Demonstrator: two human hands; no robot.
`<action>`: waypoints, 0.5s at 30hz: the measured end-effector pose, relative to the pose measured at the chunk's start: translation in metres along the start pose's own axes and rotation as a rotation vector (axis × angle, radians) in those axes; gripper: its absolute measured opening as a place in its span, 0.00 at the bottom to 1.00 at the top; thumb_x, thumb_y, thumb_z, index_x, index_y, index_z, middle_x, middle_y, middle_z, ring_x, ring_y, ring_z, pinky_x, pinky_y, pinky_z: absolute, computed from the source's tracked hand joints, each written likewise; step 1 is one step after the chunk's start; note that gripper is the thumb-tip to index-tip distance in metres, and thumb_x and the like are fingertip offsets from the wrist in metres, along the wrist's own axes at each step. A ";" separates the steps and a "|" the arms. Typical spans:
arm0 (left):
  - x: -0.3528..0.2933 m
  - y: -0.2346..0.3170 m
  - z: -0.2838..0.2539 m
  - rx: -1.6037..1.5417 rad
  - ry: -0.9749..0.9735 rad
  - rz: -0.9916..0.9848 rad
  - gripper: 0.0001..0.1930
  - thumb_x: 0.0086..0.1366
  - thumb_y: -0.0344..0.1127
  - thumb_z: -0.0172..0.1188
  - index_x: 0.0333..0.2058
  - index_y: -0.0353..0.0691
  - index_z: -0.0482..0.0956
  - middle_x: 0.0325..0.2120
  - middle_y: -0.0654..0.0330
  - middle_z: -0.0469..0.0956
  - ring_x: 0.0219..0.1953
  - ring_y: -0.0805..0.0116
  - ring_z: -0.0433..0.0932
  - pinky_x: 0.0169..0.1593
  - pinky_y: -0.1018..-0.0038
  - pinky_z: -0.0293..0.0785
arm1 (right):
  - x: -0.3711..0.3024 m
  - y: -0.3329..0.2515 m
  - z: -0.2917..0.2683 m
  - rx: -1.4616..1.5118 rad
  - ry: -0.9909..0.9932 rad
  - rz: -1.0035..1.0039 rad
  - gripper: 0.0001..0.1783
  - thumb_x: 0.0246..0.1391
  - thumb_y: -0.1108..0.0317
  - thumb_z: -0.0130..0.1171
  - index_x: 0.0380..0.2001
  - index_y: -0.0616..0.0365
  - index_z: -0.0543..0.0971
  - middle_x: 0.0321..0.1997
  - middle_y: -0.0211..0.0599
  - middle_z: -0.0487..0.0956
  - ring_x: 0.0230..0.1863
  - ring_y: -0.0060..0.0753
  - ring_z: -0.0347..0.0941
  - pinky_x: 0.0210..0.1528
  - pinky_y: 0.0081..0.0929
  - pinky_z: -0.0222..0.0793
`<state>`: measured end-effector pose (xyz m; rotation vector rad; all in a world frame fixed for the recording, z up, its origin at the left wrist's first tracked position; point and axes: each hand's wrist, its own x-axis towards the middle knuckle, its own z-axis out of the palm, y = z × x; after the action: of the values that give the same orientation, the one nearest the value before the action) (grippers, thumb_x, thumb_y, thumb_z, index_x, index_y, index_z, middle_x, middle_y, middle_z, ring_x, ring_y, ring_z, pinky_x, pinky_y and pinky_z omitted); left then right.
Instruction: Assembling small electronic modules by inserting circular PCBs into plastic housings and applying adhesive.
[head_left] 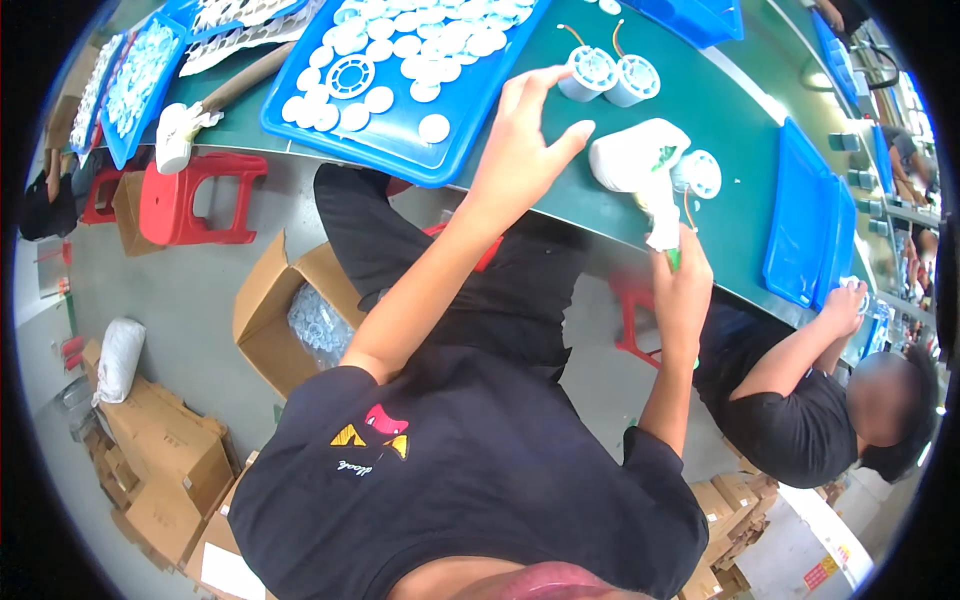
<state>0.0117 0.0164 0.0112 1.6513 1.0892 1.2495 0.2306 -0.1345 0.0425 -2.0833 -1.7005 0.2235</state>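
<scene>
- Left hand (525, 140): thumb and forefinger spread apart; forefinger tip at the edge of the nearer white spool (588, 76); cannot tell whether touching;
- Right hand (684, 280): fingers clamped on the narrow end of a white wrapped tool (632, 158); its thick end is over the green table (740, 225), just beside another spool (702, 174)

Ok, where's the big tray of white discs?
In the head view, the blue tray lies at the top, left of centre, on the table beside your left hand.

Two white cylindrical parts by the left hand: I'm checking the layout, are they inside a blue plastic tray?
No, both white cylindrical parts stand on the green tabletop, beside the large blue plastic tray.
</scene>
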 end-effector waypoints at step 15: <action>-0.022 -0.002 0.003 0.087 -0.131 0.054 0.46 0.60 0.33 0.76 0.71 0.43 0.56 0.58 0.42 0.77 0.60 0.40 0.78 0.60 0.55 0.77 | 0.092 -0.091 0.055 0.164 0.108 -0.318 0.16 0.63 0.62 0.66 0.50 0.59 0.83 0.52 0.43 0.81 0.37 0.49 0.83 0.39 0.43 0.77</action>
<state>0.0105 -0.0038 0.0016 1.8121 1.0381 1.1246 0.1488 -0.0202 0.0465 -1.6522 -1.8495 0.1428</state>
